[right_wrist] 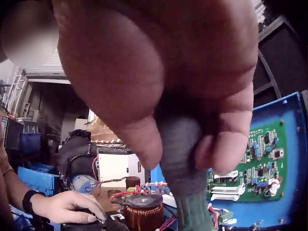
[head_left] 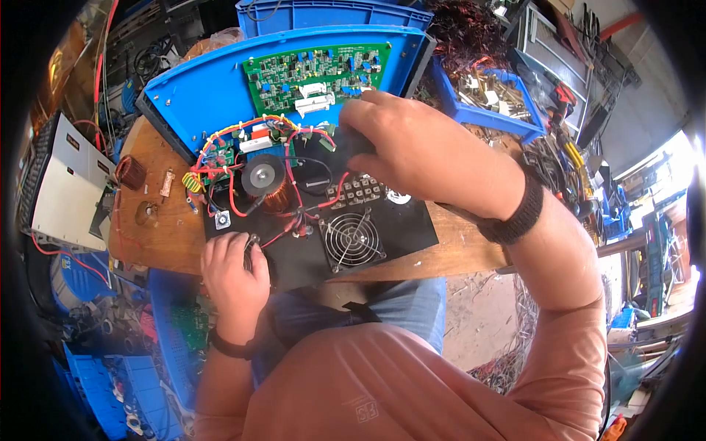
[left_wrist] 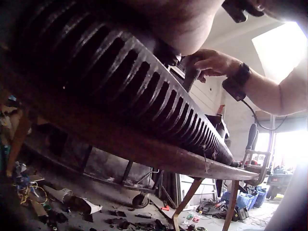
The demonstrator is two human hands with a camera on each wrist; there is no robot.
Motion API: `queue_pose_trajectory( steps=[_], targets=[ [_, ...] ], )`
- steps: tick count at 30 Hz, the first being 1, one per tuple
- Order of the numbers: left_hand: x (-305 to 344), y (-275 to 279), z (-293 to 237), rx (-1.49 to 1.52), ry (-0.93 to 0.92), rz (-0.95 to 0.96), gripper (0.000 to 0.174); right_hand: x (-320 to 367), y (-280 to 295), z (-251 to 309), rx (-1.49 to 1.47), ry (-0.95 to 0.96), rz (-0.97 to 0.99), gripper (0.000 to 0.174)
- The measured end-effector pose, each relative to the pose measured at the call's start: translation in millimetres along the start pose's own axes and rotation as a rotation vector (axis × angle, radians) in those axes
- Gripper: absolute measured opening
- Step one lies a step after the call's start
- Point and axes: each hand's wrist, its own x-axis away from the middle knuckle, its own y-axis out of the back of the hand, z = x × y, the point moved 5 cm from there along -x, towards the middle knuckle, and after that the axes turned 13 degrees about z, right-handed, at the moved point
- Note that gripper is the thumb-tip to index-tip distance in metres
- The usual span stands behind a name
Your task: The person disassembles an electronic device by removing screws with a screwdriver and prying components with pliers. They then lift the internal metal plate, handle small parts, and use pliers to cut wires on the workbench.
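Honestly, our right hand point(head_left: 401, 140) grips the dark handle point(right_wrist: 179, 144) above the black panel point(head_left: 410, 224) | probably light, stiff; we'd hold its fat end | left hand point(head_left: 237, 275) loosely spread on panel's edge

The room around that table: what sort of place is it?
Probably an electronics repair or salvage workshop: a green circuit board on a blue panel, a copper coil and a bin of loose parts.
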Motion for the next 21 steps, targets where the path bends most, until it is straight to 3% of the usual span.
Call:
queue_pose_trajectory(
  steps=[8, 11, 14, 18, 21],
  targets=[
    [-1, 1, -2, -0.011, 0.002, -0.006, 0.020, -9, -9, 21, 0.121, 0.148, 0.107, 0.034],
    [0, 1, -2, -0.010, 0.004, -0.004, 0.020, -10, -8, 14, 0.061, 0.046, 0.074, 0.033],
    [1, 1, -2, -0.008, 0.008, 0.001, 0.020, -10, -2, -2, 0.062, 0.117, -0.063, 0.026],
    [0, 0, -1, -0.014, 0.013, 0.005, 0.020, -14, 11, -23, -0.064, -0.194, 0.063, 0.034],
    [0, 1, -2, -0.013, 0.008, -0.011, 0.018, -19, 10, -31, -0.177, -0.203, 0.129, 0.034]
  ],
)
